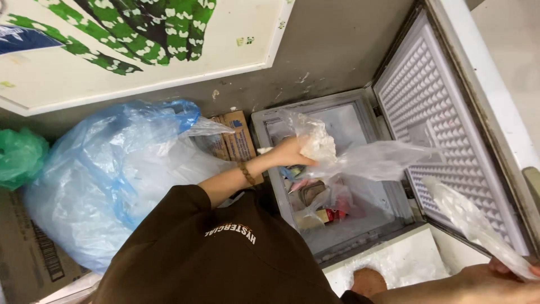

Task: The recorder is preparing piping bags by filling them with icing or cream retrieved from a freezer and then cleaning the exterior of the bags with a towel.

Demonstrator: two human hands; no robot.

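1. Hands first: the left hand (293, 153) is stretched out over the open chest freezer (360, 222), fingers pinched shut on a crumpled clear plastic bag (316, 141). From there a clear film (382, 160) trails off to the right, so the bag hangs above the compartment rather than resting in it.
2. Over at the bottom right edge, the right hand (498, 280) is closed on a long frosted clear packet (475, 225), which slants up across the lid and is lifted well clear of the freezer's contents.
3. Lid (439, 112) stands raised on the right, its dimpled white inner face showing; I'd judge it is left up so both hands stay free to work.
4. Inside the freezer: a jumble of wrapped packets (320, 202) sits low in the well, some red and pink, some brownish, most in clear film. White frost coats the walls. What each packet holds I cannot tell.
5. To the left, a big pale blue plastic sack (107, 180) bulges full on the floor, mouth gathered at the top, contents hidden.
6. Between sack and freezer a brown cardboard box (236, 138) leans against the wall, and a green bag (19, 157) peeks in at the far left edge.
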